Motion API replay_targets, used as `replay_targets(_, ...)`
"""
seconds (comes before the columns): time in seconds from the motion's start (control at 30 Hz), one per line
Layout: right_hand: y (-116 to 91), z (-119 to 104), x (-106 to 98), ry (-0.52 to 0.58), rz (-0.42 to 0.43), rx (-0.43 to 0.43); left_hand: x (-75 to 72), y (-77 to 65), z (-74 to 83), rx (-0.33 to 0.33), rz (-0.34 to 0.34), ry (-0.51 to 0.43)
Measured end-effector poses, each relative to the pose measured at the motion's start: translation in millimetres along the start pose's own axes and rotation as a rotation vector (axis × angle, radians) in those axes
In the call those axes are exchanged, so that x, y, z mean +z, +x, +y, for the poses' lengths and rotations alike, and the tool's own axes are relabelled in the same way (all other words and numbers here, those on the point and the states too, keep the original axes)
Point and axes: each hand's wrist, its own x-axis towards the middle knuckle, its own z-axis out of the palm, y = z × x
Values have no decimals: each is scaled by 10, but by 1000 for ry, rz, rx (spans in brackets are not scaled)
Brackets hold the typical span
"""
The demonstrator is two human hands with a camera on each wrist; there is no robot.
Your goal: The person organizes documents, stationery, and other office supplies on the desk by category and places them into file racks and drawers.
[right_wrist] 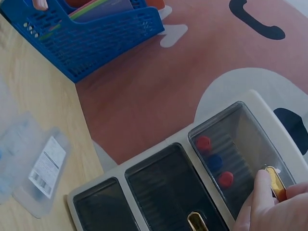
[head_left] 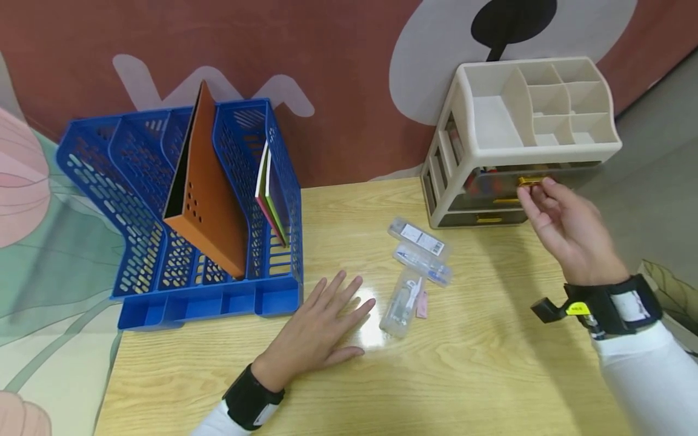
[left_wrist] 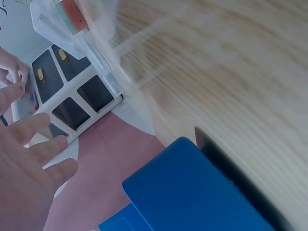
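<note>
My right hand pinches the gold handle of the top drawer on a white desktop organizer. Through that drawer's smoky clear front, red and blue round ends show. My left hand rests on the table with its fingers spread, holding nothing. To its right lie clear plastic cases: a frosted one with white things inside, one with blue items, and one with a barcode label. A small pink piece lies beside the frosted case.
A blue file rack stands at the left, holding an orange folder and thin booklets. Two lower drawers with gold handles sit under the top one. Behind the wooden table hangs a reddish patterned cloth.
</note>
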Motion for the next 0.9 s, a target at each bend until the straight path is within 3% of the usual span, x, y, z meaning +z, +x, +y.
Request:
replay_targets(0.33,130,19,54,-60,30,-43,-14,-52,-10,-18,-10,-15)
replay_targets(0.7,168,103,37,-290,85,-126,-21,-100,-43,-48,-18,8)
replay_targets(0.9,141,162,-166,-209,130,-162,-2,-102,-53,-45,7,27)
